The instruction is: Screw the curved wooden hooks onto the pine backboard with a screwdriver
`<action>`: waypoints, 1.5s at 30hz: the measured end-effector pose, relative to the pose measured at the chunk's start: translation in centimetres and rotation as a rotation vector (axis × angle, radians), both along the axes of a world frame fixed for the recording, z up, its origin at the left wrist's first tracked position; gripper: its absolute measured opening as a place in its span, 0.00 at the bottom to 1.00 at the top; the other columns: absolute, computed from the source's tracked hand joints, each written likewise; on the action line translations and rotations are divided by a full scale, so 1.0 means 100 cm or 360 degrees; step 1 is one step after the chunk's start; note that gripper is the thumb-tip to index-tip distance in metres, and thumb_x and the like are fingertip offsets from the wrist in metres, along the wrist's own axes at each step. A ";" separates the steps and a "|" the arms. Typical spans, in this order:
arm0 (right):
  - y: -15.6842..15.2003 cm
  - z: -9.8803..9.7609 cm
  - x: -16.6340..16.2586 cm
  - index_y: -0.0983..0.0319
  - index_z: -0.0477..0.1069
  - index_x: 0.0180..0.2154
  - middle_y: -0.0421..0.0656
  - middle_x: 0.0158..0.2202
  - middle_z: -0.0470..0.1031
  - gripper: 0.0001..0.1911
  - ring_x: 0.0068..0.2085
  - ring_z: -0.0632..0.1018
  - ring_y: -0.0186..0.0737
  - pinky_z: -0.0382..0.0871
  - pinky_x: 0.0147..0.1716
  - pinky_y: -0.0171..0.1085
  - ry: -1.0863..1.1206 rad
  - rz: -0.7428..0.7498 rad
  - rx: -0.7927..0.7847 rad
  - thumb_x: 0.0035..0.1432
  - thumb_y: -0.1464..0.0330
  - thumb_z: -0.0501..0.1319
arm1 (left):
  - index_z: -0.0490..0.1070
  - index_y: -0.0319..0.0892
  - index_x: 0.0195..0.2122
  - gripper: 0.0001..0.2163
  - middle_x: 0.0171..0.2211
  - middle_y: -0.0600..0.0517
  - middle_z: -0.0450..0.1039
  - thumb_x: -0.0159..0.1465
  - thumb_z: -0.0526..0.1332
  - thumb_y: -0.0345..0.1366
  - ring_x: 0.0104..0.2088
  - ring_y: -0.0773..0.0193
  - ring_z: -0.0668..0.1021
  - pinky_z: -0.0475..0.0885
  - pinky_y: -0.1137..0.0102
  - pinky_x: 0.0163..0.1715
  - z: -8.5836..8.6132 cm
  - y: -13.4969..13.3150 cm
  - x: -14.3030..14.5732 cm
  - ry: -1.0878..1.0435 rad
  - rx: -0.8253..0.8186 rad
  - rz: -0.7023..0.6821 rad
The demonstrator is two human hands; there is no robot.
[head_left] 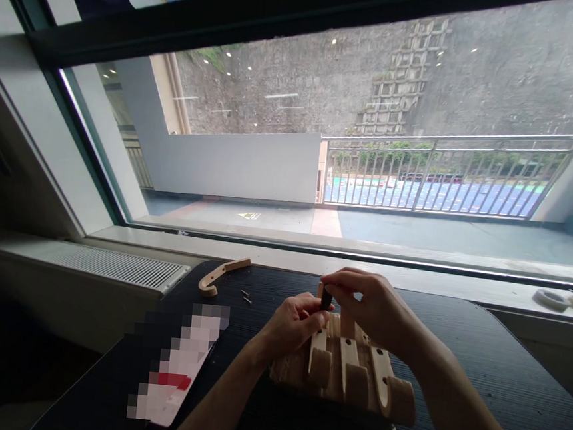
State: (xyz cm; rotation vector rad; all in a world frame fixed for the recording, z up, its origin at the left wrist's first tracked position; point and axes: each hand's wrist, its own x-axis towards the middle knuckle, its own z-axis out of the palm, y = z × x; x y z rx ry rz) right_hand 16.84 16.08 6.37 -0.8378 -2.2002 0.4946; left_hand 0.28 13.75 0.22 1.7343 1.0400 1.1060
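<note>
A wooden rack (293, 369) lies on the dark table, with several pale J-shaped wooden hooks (347, 357) along it, their curved ends toward me. Dark round spots, like screw heads or holes, show on the hooks. My left hand (297, 323) is closed around the upper part of the leftmost hook (318, 351), thumb and fingertips beside a short black tool. Pinched between the fingers of my right hand (374, 303) is that upright black tool (327, 297), which looks like a stubby screwdriver handle. Its lower tip is hidden behind my left fingers.
One loose wooden hook (218, 276) lies at the table's back left, near small screws (246, 297). A pale, blurred-out flat item (175, 399) rests left of my forearm. Tape rolls (551, 300) sit on the windowsill at right. A radiator (126, 268) adjoins the table's left side.
</note>
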 end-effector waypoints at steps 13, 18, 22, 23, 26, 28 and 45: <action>-0.001 -0.003 -0.003 0.59 0.74 0.39 0.42 0.36 0.76 0.10 0.34 0.75 0.37 0.67 0.31 0.34 -0.0057 -0.0180 0.0092 0.57 0.65 0.57 | 0.72 0.37 0.27 0.09 0.29 0.54 0.62 0.59 0.56 0.36 0.29 0.70 0.64 0.61 0.74 0.29 -0.005 0.004 -0.003 0.0009 0.0025 -0.0007; 0.000 -0.002 -0.001 0.58 0.75 0.39 0.42 0.39 0.76 0.11 0.40 0.75 0.38 0.68 0.38 0.34 0.0059 0.0038 0.0043 0.58 0.69 0.55 | 0.72 0.37 0.28 0.10 0.28 0.54 0.61 0.59 0.56 0.36 0.28 0.70 0.63 0.60 0.74 0.28 -0.005 0.003 -0.002 0.0047 0.0023 0.0019; 0.002 -0.003 0.000 0.59 0.75 0.37 0.41 0.36 0.75 0.10 0.37 0.75 0.37 0.68 0.36 0.34 0.0055 0.0036 -0.0010 0.58 0.68 0.55 | 0.72 0.37 0.28 0.09 0.28 0.55 0.60 0.60 0.55 0.35 0.28 0.70 0.63 0.59 0.75 0.28 -0.002 0.002 -0.001 0.0083 0.0022 0.0017; 0.003 -0.003 0.000 0.59 0.75 0.36 0.40 0.36 0.75 0.09 0.36 0.75 0.36 0.67 0.35 0.34 0.0051 0.0033 -0.0018 0.59 0.68 0.56 | 0.71 0.37 0.28 0.09 0.28 0.55 0.60 0.60 0.55 0.35 0.29 0.70 0.63 0.59 0.75 0.28 -0.002 0.002 -0.001 0.0092 0.0028 0.0019; 0.003 -0.005 0.000 0.59 0.74 0.36 0.40 0.35 0.74 0.08 0.35 0.74 0.35 0.66 0.34 0.34 0.0035 -0.0004 -0.0015 0.58 0.67 0.57 | 0.70 0.37 0.26 0.10 0.28 0.55 0.60 0.60 0.54 0.35 0.29 0.70 0.63 0.60 0.75 0.29 -0.002 0.002 -0.001 0.0116 0.0038 0.0026; 0.004 -0.006 -0.001 0.59 0.74 0.36 0.40 0.33 0.73 0.07 0.33 0.73 0.34 0.66 0.33 0.33 0.0021 -0.0024 0.0006 0.58 0.67 0.57 | 0.67 0.37 0.24 0.10 0.27 0.55 0.59 0.60 0.55 0.35 0.28 0.70 0.63 0.60 0.75 0.29 -0.001 0.002 -0.001 0.0117 0.0037 0.0033; 0.002 -0.005 -0.001 0.58 0.74 0.39 0.39 0.36 0.76 0.10 0.35 0.75 0.34 0.66 0.34 0.32 0.0002 -0.0023 -0.0032 0.57 0.70 0.57 | 0.66 0.37 0.23 0.10 0.26 0.55 0.59 0.59 0.55 0.36 0.28 0.71 0.62 0.58 0.74 0.28 -0.003 0.002 0.000 0.0119 0.0028 0.0061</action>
